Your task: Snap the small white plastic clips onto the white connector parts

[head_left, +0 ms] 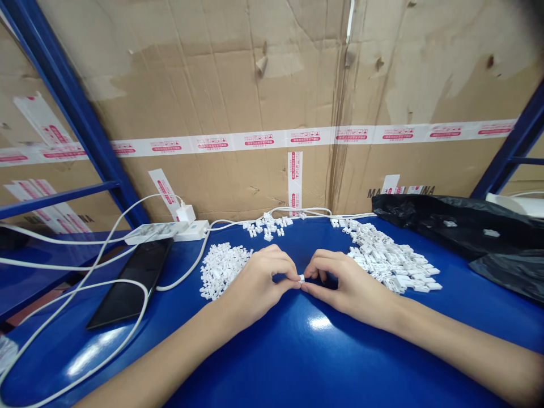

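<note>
A small white piece [301,279] is pinched between the fingertips of both hands above the blue table [297,362]. My left hand [266,277] grips it from the left with thumb and index finger. From the right, my right hand [344,283] holds the same piece, its fingers curled. Small white parts lie in a heap [223,269] beside my left hand. A larger heap of longer white parts [386,255] sits behind and right of my right hand. Between them, further back, is a small scattered group of white pieces [267,226].
On the left lie a black phone [131,283], a power strip [170,230] with a plugged-in charger [186,213], and looping white cables [147,289]. A black plastic bag [459,232] rests at the back right. Taped cardboard [238,85] stands behind, between blue metal posts [80,107].
</note>
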`<state>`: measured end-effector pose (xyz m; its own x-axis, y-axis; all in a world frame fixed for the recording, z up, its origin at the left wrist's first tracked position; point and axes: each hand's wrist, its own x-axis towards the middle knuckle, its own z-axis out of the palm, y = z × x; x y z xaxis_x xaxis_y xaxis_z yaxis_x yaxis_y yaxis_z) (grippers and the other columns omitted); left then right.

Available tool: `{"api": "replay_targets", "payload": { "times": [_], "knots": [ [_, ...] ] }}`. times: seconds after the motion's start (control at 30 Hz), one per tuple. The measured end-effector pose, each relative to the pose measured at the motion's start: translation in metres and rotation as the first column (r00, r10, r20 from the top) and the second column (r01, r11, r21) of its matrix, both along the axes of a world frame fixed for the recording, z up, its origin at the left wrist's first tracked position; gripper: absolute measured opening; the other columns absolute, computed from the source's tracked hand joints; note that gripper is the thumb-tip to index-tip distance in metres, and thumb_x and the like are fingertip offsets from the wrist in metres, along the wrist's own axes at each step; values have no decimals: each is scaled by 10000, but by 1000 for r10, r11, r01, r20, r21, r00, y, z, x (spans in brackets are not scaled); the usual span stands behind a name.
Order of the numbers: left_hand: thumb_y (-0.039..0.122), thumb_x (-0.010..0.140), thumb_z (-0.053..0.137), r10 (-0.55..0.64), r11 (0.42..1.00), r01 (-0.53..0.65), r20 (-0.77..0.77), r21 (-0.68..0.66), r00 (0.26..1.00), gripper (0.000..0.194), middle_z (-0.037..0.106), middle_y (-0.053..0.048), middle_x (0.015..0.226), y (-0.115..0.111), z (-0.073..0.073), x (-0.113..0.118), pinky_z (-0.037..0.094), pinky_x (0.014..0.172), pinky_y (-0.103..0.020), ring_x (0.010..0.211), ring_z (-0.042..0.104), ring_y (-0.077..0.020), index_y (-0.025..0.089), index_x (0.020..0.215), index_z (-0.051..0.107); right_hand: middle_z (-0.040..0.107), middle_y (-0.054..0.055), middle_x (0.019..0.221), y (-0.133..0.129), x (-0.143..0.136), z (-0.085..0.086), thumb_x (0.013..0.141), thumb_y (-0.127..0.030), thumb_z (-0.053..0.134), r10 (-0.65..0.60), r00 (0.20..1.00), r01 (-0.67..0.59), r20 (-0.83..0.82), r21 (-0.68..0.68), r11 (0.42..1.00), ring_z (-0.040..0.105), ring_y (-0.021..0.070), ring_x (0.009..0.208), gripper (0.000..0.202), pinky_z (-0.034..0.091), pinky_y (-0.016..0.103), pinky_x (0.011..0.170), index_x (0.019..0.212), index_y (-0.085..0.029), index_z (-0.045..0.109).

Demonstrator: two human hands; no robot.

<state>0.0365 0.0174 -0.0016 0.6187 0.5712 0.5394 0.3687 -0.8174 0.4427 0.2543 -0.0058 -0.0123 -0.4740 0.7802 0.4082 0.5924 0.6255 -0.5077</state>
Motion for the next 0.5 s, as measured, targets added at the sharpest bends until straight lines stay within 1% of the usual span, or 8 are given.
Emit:
{"api": "replay_targets", "payload": {
  "times": [0.3, 0.5],
  "knots": [
    [94, 820, 790, -23, 1000, 23, -5, -14, 1000, 140, 719, 20, 853, 2, -1, -1, 466, 798, -304, 850, 595, -143, 180, 736, 719, 606, -10, 839, 0, 0, -1, 928, -237, 692, -5, 1000, 4, 16, 8, 1000, 553, 128, 735, 71, 419, 304, 718, 873, -195, 677],
    [96, 819, 791, -27, 999, 27, -1, -26, 1000, 147, 721, 22, 853, 3, 0, 0, 467, 793, -306, 851, 601, -144, 184, 729, 713, 602, -10, 832, 1, 0, -1, 932, -246, 685, 0, 1000, 0, 9, 20, 1000, 548, 124, 721, 85, 418, 295, 695, 868, -192, 675]
  ]
}}
